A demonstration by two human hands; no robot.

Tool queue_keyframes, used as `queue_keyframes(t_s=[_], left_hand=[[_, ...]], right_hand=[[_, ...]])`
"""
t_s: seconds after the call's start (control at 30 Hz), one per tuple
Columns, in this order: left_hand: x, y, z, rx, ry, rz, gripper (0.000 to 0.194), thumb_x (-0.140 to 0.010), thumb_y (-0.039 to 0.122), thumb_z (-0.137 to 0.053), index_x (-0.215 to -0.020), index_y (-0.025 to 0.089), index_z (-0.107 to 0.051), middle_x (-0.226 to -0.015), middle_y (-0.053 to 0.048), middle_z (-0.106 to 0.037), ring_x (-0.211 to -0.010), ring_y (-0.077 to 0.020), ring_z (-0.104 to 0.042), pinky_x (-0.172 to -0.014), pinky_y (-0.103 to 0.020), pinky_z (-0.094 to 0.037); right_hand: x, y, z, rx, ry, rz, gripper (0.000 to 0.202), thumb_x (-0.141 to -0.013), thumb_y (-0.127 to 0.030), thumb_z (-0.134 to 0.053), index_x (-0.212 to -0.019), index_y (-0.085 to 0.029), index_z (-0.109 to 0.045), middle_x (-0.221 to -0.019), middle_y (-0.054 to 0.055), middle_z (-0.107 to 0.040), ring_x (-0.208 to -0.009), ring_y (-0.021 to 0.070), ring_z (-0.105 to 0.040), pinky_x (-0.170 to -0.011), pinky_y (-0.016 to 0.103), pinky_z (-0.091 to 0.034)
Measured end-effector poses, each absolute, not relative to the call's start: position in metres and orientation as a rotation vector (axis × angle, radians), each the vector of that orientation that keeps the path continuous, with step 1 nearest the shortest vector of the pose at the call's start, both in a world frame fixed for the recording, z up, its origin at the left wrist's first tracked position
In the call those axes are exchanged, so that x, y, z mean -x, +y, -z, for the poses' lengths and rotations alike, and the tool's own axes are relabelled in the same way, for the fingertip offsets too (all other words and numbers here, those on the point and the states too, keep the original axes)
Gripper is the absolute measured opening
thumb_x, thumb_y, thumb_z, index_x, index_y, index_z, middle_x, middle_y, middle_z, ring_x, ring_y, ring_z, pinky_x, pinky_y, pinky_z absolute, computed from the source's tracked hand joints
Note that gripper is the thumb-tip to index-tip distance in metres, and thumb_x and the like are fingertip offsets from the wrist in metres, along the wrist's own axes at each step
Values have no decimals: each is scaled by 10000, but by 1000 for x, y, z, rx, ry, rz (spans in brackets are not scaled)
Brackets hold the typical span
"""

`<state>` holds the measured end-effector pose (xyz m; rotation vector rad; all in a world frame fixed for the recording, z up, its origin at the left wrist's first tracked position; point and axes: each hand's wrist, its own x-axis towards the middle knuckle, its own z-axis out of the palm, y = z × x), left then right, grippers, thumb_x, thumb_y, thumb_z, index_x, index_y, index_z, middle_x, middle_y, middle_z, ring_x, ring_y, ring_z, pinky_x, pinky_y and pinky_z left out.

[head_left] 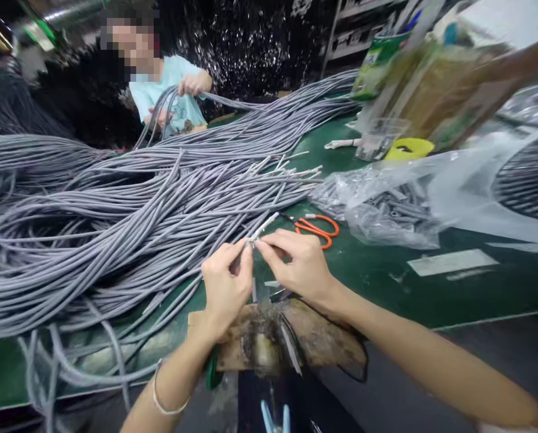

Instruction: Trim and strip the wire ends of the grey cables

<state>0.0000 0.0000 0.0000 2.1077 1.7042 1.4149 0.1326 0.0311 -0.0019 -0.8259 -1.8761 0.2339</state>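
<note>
My left hand [229, 278] is closed, thumb and fingertips pinched together around the end of a grey cable. Right beside it, my right hand [299, 260] pinches at the same spot, its fingertips almost touching the left ones. From between the fingertips a white cable end [265, 226] points up and to the right; the exact grip is partly hidden by the fingers. Just beyond my right hand lie orange looped handles [317, 228], which look like those of scissors. Beneath both hands is a stained wooden block [232, 343] at the table's front edge.
Grey cables [160, 204] cover the green table [377, 288] on the left. On the right are a clear plastic bag [390, 204] of small grey parts, a yellow cup rim [409, 148] and a pale strip [452, 263]. Across the table, a co-worker [172, 90] handles cables.
</note>
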Motion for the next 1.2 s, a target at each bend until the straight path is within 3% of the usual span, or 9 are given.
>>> queue_keyframes(t_s=[0.2,0.37,0.63,0.83,1.0,1.2], left_hand=[[-1,1,-4,-2179,1754,-1426,209,-828,181,-523,-862,95,-710,-522,17,-503,-439,-69,-400,-458,-197,-330],[0,0,-3,-2026,1693,-1346,222,-822,200,-507,-789,113,-709,-514,-1,-581,-409,-83,-453,-437,-198,-353],[-1,-2,4,-2520,1803,-1411,236,-840,138,-439,-874,76,-665,-602,-67,-637,-474,-122,-548,-476,-218,-377],[8,5,1,-2260,1919,-1116,262,-802,132,-454,-602,144,-622,-480,-19,-575,-403,-106,-480,-469,-222,-350],[13,7,-1,-2137,1892,-1478,230,-831,203,-480,-784,124,-692,-637,-52,-677,-508,-118,-574,-531,-215,-417],[11,7,-3,-2189,1852,-1489,222,-846,230,-510,-844,108,-696,-627,-33,-636,-507,-96,-539,-502,-194,-410]], right_hand=[[-131,32,3,903,-1807,-535,248,-858,-231,-499,-686,-134,-649,-536,1,-573,-449,84,-459,-458,199,-345],[-126,29,9,789,-1844,-193,223,-862,-170,-490,-702,-132,-640,-525,-4,-536,-439,77,-419,-459,207,-322],[-125,26,6,860,-1827,-125,254,-864,-173,-493,-633,-144,-593,-493,-16,-506,-415,71,-404,-442,199,-322],[-113,7,3,405,-1913,148,351,-898,-115,-358,-611,-164,-553,-452,-27,-456,-410,81,-400,-455,210,-321],[-127,22,-5,730,-1781,-50,215,-865,-144,-490,-667,-148,-574,-529,-15,-506,-449,73,-432,-469,193,-333],[-133,32,0,822,-1872,-91,243,-874,-173,-480,-659,-139,-588,-533,-7,-519,-459,83,-448,-502,203,-345]])
